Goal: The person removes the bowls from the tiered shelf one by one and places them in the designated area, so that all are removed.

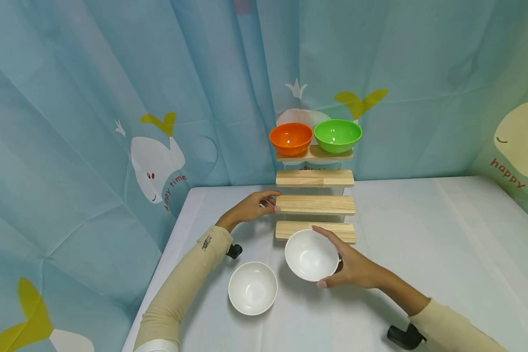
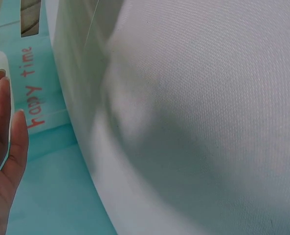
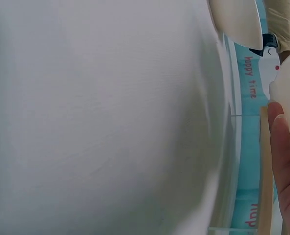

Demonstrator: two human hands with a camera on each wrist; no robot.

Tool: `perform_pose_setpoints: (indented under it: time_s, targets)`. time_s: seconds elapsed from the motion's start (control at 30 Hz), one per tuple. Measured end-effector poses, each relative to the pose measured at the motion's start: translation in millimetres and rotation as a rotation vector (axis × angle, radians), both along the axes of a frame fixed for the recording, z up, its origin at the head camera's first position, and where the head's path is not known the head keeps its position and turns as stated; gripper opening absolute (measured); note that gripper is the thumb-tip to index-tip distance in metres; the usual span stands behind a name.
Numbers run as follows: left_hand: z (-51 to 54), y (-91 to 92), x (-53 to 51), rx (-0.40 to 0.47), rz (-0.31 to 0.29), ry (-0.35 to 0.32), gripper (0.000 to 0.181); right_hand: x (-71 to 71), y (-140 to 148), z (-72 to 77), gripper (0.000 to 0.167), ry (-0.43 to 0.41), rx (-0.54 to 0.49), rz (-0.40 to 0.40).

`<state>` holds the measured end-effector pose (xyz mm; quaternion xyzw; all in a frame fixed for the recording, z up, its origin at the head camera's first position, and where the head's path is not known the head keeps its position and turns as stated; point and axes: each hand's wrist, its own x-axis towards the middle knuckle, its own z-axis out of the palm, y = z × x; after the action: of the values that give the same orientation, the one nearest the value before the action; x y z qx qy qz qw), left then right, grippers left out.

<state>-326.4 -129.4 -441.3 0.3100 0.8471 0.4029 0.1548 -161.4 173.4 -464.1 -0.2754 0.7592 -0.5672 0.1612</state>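
A white bowl (image 1: pixel 311 255) is in my right hand (image 1: pixel 354 266), its thumb and fingers spread along the bowl's right side. The bowl hangs just in front of the lowest board of a stepped wooden rack (image 1: pixel 315 205), tilted toward the head camera. In the right wrist view, fingers (image 3: pixel 283 152) lie along its outer wall. My left hand (image 1: pixel 249 208) pinches the left end of the rack's second board from below. The left wrist view shows its fingers (image 2: pixel 18 142) at the frame's edge, with the contact mostly cut off. A second white bowl (image 1: pixel 252 288) stands upright on the table.
An orange bowl (image 1: pixel 291 139) and a green bowl (image 1: pixel 337 136) sit side by side on the rack's top board. Behind the white-covered table (image 1: pixel 422 234) hangs a blue printed curtain (image 1: pixel 228 98), which also runs along the left side.
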Motion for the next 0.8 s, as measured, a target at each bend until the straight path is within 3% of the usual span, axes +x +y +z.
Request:
perform_pose_setpoints:
  time_s: [0.5,0.8]
  targets:
    - [-0.8,-0.1,1.1,0.009,-0.011,0.012,0.052,6.9,6.0,-6.5,0.115,-0.015,-0.014,0.088]
    - [0.9,-0.4,2.8,-0.005,-0.003,0.01,0.052,9.1,8.1,-12.2,0.113,-0.052,0.034,0.098]
